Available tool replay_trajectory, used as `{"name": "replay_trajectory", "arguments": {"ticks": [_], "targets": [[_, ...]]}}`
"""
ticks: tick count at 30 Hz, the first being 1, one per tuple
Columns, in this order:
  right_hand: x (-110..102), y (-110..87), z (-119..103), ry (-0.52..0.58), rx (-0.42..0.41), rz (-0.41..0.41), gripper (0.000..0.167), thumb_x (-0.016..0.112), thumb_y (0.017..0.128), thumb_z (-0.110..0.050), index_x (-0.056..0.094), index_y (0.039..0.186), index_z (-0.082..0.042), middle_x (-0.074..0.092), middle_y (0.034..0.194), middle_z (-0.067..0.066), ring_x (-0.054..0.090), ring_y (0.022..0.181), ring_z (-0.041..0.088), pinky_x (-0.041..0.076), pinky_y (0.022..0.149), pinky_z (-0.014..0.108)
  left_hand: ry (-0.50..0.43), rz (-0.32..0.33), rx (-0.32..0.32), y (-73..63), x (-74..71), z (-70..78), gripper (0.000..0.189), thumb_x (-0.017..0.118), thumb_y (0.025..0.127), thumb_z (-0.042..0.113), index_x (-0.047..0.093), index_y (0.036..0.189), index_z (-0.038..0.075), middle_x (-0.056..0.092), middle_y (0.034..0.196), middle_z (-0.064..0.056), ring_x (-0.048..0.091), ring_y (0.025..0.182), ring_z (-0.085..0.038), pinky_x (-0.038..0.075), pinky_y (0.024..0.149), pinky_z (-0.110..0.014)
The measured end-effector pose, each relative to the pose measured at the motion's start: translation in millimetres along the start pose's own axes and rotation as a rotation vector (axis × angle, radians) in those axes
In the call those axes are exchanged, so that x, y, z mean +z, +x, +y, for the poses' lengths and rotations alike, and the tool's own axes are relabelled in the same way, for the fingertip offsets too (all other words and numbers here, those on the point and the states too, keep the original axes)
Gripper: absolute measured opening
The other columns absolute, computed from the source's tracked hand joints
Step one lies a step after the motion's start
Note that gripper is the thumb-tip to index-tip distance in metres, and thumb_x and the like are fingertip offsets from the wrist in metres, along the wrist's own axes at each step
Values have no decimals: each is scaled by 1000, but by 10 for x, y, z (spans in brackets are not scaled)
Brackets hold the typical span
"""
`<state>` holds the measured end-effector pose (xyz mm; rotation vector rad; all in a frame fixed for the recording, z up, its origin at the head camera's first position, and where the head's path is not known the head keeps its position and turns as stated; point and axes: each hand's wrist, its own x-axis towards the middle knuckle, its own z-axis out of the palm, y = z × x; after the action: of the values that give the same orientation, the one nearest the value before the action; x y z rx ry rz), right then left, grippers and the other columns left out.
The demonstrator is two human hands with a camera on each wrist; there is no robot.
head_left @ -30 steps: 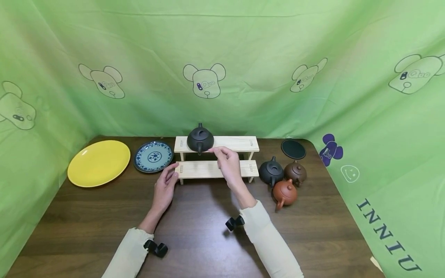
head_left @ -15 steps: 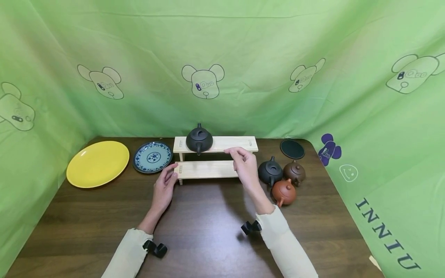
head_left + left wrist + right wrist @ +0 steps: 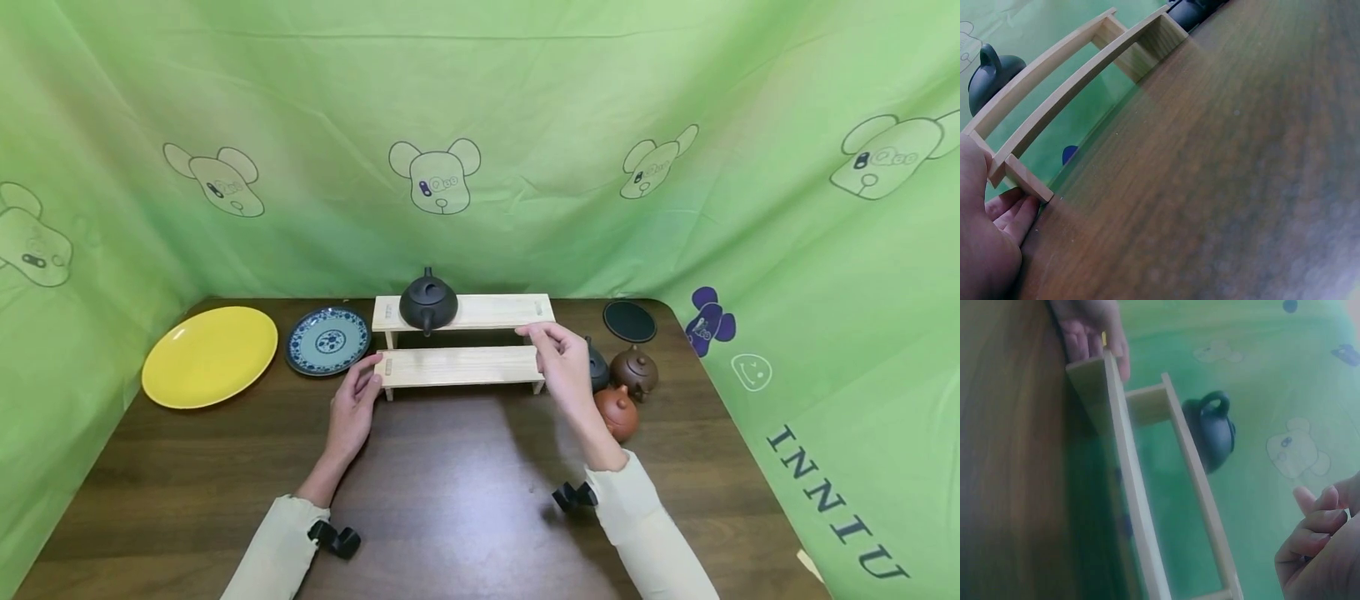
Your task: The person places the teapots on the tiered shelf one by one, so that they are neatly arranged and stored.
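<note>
A black teapot (image 3: 429,302) stands toward the left on the upper board of a two-tier wooden shelf (image 3: 457,367). My left hand (image 3: 352,408) holds the left end of the lower board; in the left wrist view its fingers (image 3: 1021,215) curl around the end leg. Over the right part of the shelf hovers my right hand (image 3: 568,371), loosely curled and holding nothing. Behind it, partly hidden, is a second black teapot (image 3: 597,368). Close by sit a dark brown teapot (image 3: 634,372) and an orange-brown teapot (image 3: 617,414), the latter partly covered by my right wrist.
Left of the shelf lie a blue patterned plate (image 3: 328,342) and a large yellow plate (image 3: 210,358). A black round disc (image 3: 630,322) lies at the back right of the brown wooden table (image 3: 450,517). Green cloth (image 3: 315,100) hangs around the back and sides.
My right hand has moved rightward, away from the black teapot on the upper board, to the shelf's right end. My left hand has stayed at the shelf's left end.
</note>
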<state>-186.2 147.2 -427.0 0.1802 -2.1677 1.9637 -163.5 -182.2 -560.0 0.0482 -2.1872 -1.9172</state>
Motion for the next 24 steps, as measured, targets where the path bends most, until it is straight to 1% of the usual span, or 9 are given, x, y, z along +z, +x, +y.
{"name": "replay_trajectory", "arguments": {"ticks": [4,5,7,10,11,14,18,22,24], "targets": [[-130,-20,28,-2,5,25,26,64,112,-13,79,110,8,44,54,-10,37,50,4,24,45,19,1,-12,-25,58,-21,-101,38,60,117,26,65,153,17,65,153,-18,67,137,-21,57,109,-25],[-165,-24,37,-7,10,33,26,64,112,-13,79,110,8,44,54,-10,37,50,4,24,45,19,15,-16,-41,46,-15,-46,39,59,117,25,63,154,16,64,154,-20,65,139,-23,56,110,-26],[-237,-38,53,-24,20,43,28,64,113,-15,79,110,8,44,54,-10,37,50,3,26,46,18,21,-12,-20,40,-18,-58,38,60,117,28,64,153,17,65,152,-20,66,138,-23,56,105,-18],[-359,-44,75,-46,28,59,30,63,114,-17,78,111,9,44,54,-10,38,50,3,26,46,18,36,7,-6,-34,15,137,39,59,117,23,63,153,10,63,152,-26,65,139,-33,56,104,-18],[-402,-45,82,-47,28,67,31,63,114,-17,78,112,10,45,54,-10,38,50,3,26,46,18,42,10,7,-38,17,143,39,59,117,25,64,153,11,64,152,-25,66,138,-33,56,103,-18],[-529,-46,102,-41,31,91,31,61,115,-15,77,112,12,45,55,-9,39,51,3,26,46,17,25,25,31,-13,12,72,38,62,116,27,67,151,14,66,150,-24,68,135,-29,58,102,-20],[-682,-55,138,-43,46,125,31,61,114,-13,77,111,14,45,54,-9,39,50,2,29,47,17,-16,13,57,25,-13,-66,39,64,115,27,67,151,14,65,150,-25,68,134,-29,60,104,-26],[-810,-70,187,-72,52,151,32,61,114,-13,76,110,15,47,55,-9,40,51,3,29,47,17,-14,13,49,26,-16,-93,39,64,115,29,67,151,15,66,150,-22,69,134,-26,59,104,-24],[-869,-77,210,-78,58,164,32,62,114,-13,76,109,15,47,55,-8,41,51,3,28,45,17,-4,25,48,15,-5,-51,37,65,115,29,69,149,16,67,148,-20,69,133,-25,58,102,-21]]}}
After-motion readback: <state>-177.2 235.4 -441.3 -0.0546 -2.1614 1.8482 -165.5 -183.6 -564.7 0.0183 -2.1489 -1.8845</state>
